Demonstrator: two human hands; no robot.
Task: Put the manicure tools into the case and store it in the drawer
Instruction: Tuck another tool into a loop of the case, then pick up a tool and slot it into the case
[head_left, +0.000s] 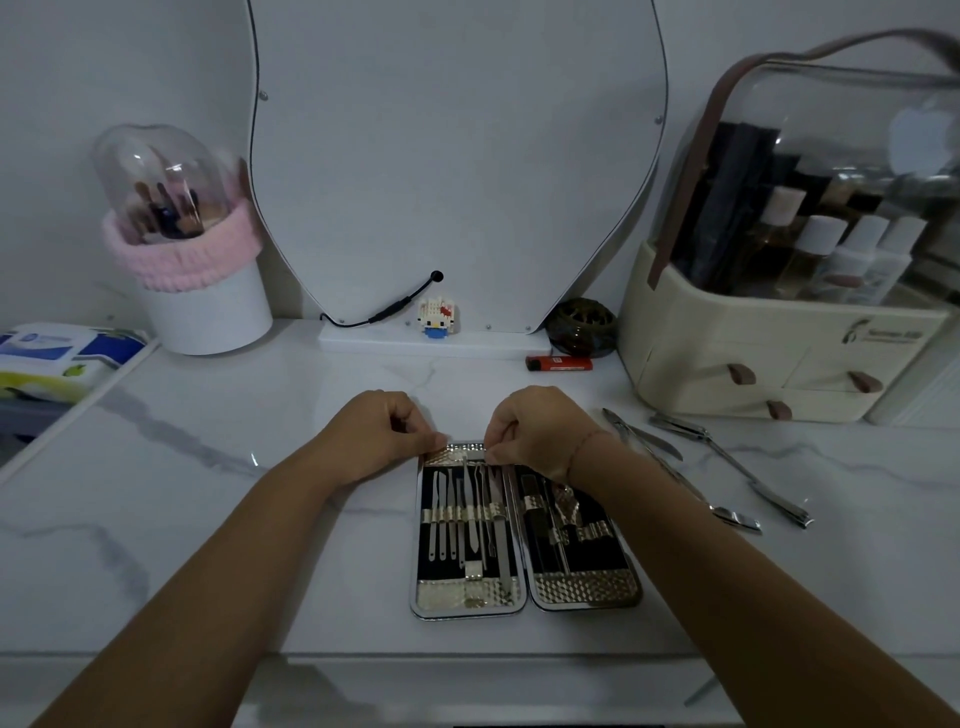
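Found the rectangular silver metal manicure case (587, 592) open and flat on the white marble-pattern tabletop (234, 467), near the front edge and directly before the person. Saw its two halves side by side, hinge in the middle, long axis pointing straight away from the person toward the wall. Noted thin steel tools (470, 512) in the left half, tucked under a band of metal loops and lying along the same axis. Noted a few more pieces in the right half, partly hidden under the right wrist.

Saw the left hand (376, 434) at the far left corner of the case, gripping the corner rim between thumb and curled fingers. Saw the right hand (540, 428) at the far patterned band of the left half, thumb and forefinger pinched together on it. Could not make out any tool end between them.

Found three long loose steel tools (698, 430) on the tabletop to the right of the case, apart from it, all slanted from far left to near right.

Further back, saw a red lighter (558, 362), a dark round ornate jar (582, 322), a small toy figure of blocks (439, 317) and a tall white panel (457, 182) with a black cable, standing against the white wall. At the far right, noted a cream plastic organiser (727, 332) with clear domed lid, brown strap and small drawers, bottles inside. At the far left, noted a white round brush holder (208, 312) with clear dome and pink fluffy band, and beside it a blue and white pack of wipes (52, 358).
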